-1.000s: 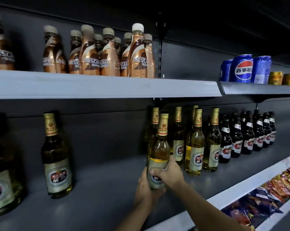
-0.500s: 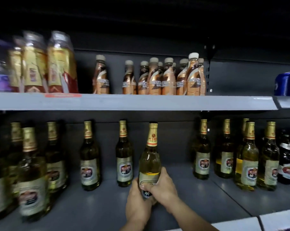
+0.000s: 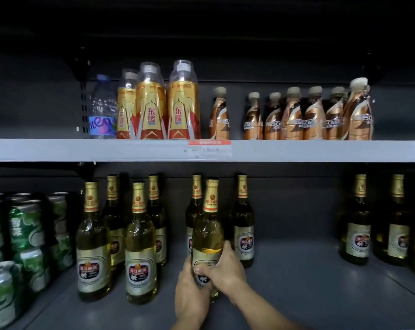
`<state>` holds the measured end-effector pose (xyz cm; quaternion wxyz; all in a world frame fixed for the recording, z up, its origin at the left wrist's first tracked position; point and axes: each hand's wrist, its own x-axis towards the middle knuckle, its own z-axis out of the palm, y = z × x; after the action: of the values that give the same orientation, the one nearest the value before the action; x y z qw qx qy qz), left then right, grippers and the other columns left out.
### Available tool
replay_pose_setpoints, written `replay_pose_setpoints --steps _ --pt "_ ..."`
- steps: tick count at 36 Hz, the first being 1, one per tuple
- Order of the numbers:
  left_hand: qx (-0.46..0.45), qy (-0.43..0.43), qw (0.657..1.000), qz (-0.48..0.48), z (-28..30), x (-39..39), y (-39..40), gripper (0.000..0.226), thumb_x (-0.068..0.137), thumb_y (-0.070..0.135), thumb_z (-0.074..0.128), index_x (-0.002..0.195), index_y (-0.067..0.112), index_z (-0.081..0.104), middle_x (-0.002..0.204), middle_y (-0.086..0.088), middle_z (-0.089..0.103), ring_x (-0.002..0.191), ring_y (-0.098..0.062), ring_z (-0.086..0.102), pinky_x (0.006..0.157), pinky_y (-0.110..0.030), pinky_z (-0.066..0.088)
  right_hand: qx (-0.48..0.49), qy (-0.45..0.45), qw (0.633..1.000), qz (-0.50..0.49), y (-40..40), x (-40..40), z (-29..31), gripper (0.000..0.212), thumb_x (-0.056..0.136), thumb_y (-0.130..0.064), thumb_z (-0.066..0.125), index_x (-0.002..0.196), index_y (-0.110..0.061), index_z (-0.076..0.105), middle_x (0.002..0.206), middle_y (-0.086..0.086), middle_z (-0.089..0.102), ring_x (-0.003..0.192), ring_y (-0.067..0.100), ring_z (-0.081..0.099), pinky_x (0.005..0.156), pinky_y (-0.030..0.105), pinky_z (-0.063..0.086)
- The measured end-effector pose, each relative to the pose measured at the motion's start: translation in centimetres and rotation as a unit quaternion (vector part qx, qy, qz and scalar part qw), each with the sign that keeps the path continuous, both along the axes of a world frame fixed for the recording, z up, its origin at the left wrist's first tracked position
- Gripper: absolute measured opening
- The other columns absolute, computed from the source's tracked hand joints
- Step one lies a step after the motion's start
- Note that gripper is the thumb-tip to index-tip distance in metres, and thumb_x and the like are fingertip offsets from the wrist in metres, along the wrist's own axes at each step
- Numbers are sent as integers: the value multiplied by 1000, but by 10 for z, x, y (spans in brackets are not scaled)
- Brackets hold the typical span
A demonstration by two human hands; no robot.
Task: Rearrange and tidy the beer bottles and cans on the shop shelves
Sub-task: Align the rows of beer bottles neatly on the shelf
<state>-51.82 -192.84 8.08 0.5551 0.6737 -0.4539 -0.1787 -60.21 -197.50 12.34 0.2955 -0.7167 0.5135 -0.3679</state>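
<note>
I hold a glass beer bottle low in the middle of the frame, upright on the dark matte lower shelf. It is clear glass with pale golden beer inside, a long neck wrapped in gold foil and a gold-rimmed paper label low on its round body. My left hand wraps the base from the left, fingers curled round the glass. My right hand closes over the label from the right, thumb across the front and fingertips reaching up the shoulder, so both grips are tight on this one bottle.

Just behind it stand two darker bottles of the same make. To the left of centre, four more beer bottles stand in two staggered pairs, the front pair catching the light. At the lower left of the frame, green cans with silvery tops are stacked in layers. At the right edge, well apart from my hands, more beer bottles stand in shadow.

Across the middle runs the upper shelf with its smooth grey front lip and a red price tag. On it stand a clear water bottle, tall plastic bottles with gold and red sleeves, and a row of curvy copper-wrapped coffee bottles with pale caps
</note>
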Motion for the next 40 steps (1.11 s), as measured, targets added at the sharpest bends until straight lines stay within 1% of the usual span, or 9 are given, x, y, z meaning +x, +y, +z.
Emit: replay_pose_setpoints --steps 6,12,18,22,26,30,35,38,40 --pt "-2 4 1000 -7 -4 18 1 78 69 13 78 138 26 43 106 8 52 114 -19 52 89 -26 40 -9 25 1000 -16 3 18 -5 69 57 -47 85 108 -27 43 111 -8 59 103 14 60 87 32 50" --pt "6 9 1000 -15 -6 21 5 80 71 10 77 140 24 40 124 -3 58 118 -21 53 93 -27 41 -20 47 998 -31 8 22 -8 68 60 -49 84 110 -28 42 114 -9 58 106 13 59 84 29 48" --pt "18 15 1000 -12 -5 25 1 79 71 14 78 140 24 41 122 -5 62 114 -23 57 96 -34 45 -25 66 997 -37 4 30 -8 68 63 -49 83 112 -24 42 116 -7 58 107 15 59 84 30 49" --pt "24 6 1000 -14 -2 26 0 72 74 15 76 137 22 43 120 -5 62 111 -24 57 91 -29 44 -21 55 998 -15 -1 29 -11 67 66 -37 84 115 -22 41 116 -5 55 108 15 58 86 28 47" --pt "25 -4 1000 -15 -3 29 -1 67 74 14 75 134 20 45 113 -5 64 105 -24 59 91 -32 46 3 24 999 37 -6 24 -22 75 67 -17 82 129 -24 40 123 -5 53 115 13 54 100 32 45" --pt "24 -28 999 -19 -5 31 -3 72 73 15 76 136 22 42 117 -6 64 108 -25 59 86 -29 43 28 -18 998 60 -11 20 -30 81 68 -11 80 137 -25 40 125 -5 56 118 12 53 103 33 45" --pt "2 -17 1000 12 -11 26 3 85 69 18 82 141 18 37 126 -5 53 118 -25 52 96 -33 41 57 -46 995 64 -12 14 -31 82 75 -5 74 144 -22 33 133 -3 54 121 14 53 104 36 45" --pt "-69 -11 992 109 -7 18 14 64 68 15 83 123 18 51 99 5 52 98 -20 54 81 -35 46 35 -37 998 39 -12 -4 -24 73 84 -4 63 146 -22 29 142 -3 43 130 16 44 108 32 39" --pt "-127 -21 983 130 0 9 18 50 67 13 83 102 29 51 85 8 48 85 -19 53 69 -34 44 -17 -33 999 -16 -14 -25 -17 62 84 -4 58 139 -24 38 136 -5 50 124 12 48 103 28 41"
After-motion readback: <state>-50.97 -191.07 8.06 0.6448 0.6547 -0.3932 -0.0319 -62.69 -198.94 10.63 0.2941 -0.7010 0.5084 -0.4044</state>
